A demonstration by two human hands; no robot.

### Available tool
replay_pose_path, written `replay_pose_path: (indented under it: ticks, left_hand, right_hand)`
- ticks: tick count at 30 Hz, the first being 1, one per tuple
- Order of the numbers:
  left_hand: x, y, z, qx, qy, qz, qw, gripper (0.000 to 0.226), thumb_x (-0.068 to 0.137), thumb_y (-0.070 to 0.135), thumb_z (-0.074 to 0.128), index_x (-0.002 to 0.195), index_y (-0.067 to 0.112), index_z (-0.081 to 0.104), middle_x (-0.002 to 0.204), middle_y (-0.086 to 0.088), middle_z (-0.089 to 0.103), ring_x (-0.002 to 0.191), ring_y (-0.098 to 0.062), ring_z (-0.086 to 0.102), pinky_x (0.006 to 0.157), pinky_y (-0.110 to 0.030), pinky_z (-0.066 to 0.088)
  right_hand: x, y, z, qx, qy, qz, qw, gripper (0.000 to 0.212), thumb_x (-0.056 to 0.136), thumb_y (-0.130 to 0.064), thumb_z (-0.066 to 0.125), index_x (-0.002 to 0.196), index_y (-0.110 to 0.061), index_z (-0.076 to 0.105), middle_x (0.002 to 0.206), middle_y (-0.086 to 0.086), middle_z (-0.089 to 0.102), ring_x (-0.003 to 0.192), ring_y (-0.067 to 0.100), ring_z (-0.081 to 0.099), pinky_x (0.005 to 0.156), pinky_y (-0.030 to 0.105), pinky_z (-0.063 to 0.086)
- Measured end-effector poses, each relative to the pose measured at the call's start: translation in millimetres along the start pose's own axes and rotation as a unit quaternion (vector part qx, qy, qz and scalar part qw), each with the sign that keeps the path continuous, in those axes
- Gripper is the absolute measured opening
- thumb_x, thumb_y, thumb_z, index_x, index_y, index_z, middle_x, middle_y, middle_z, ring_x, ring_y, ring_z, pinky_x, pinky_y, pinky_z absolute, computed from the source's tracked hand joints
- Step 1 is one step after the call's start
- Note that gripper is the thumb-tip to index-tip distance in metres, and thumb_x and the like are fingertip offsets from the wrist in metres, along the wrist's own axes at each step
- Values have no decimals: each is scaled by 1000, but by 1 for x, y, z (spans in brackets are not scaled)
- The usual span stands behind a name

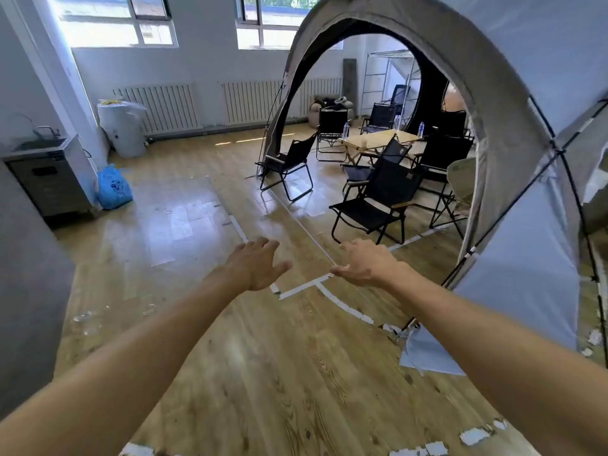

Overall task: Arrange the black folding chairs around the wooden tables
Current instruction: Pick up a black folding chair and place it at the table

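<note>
We have both arms stretched out over the floor and nothing in either; our left hand (255, 264) is spread with loose fingers, our right hand (362, 263) hangs relaxed with the fingers drooping, and neither touches a chair.

What could go wrong, as we judge it: the tent (513, 133) arch stands at two o'clock with its poles and a guy line coming down to the floor at three o'clock, so a chair carried through could snag the fabric or catch a leg on the line; torn tape (342, 304) lies across the boards underfoot; water bottles (345, 129) stand on the table (378, 141), and a chair pushed hard against it could tip them.

The nearest chair (375, 205) sits at one o'clock, well apart from our right hand; the stray chair (289, 166) stands at twelve o'clock by the arch's foot, away from the table; the other chairs crowd the table at one o'clock, beyond reach.
</note>
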State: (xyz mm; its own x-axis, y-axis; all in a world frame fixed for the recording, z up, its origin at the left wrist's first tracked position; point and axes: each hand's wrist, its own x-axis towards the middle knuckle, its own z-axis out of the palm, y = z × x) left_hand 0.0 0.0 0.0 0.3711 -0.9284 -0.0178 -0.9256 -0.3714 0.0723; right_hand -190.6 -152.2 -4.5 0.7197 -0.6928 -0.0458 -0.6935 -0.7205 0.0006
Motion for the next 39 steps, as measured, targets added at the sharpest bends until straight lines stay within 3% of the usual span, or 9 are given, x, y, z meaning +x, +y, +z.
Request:
replay_pose_path:
  ticks: [10, 14, 21, 25, 28, 31, 39]
  left_hand:
    - [236, -112, -13, 4, -13, 24, 1000, 77, 93, 68, 27, 151, 18, 25, 156, -10, 27, 139, -29, 34, 112, -44, 27]
    - [324, -144, -12, 1, -27, 28, 999, 77, 93, 67, 28, 152, 18, 24, 157, -9, 26, 140, -30, 33, 112, -45, 27]
    - [498, -184, 23, -15, -48, 35, 998, 75, 94, 66, 31, 151, 19, 26, 156, -9, 28, 138, -30, 35, 111, -46, 29]
    - [602, -208, 32, -20, -64, 13, 998, 74, 94, 65, 32, 151, 18, 26, 156, -9, 28, 137, -30, 36, 110, -45, 32]
    - [678, -227, 29, -28, -71, -4, 997, 73, 95, 64, 32, 151, 17, 26, 155, -10, 30, 136, -30, 38, 109, -45, 34]
    - [752, -250, 20, -43, -63, -11, 997, 73, 95, 63, 33, 151, 17, 26, 153, -10, 32, 135, -30, 39, 108, -46, 35]
    - [972, -319, 20, -60, -62, -8, 996, 72, 95, 63, 32, 150, 17, 27, 151, -12, 35, 132, -32, 41, 106, -46, 36]
  right_hand:
    - [243, 7, -27, 10, -21, 62, 998, 61, 88, -68, 47, 128, -22, 53, 125, 8, 57, 112, 31, 55, 84, 43, 44]
    - [335, 24, -33, 14, -11, 75, 997, 67, 88, -69, 45, 133, -19, 52, 129, 9, 56, 119, 32, 52, 92, 46, 44]
    - [527, 46, 7, 60, -22, 67, 996, 68, 84, -69, 50, 133, -23, 49, 128, 7, 58, 114, 31, 56, 87, 46, 44]
    - [640, 68, 19, 94, -51, 66, 992, 77, 84, -71, 50, 145, -25, 40, 141, 7, 52, 126, 32, 50, 95, 47, 43]
    - [724, 85, 10, 109, -68, 74, 989, 75, 85, -69, 52, 143, -21, 45, 144, 8, 48, 131, 33, 44, 104, 50, 38]
    - [805, 97, -9, 113, -64, 57, 990, 76, 87, -66, 53, 148, -22, 38, 150, 8, 42, 136, 31, 39, 108, 49, 36]
    - [1030, 99, -16, 126, -68, 32, 989, 78, 86, -62, 59, 148, -22, 37, 152, 7, 40, 136, 29, 41, 107, 45, 37]
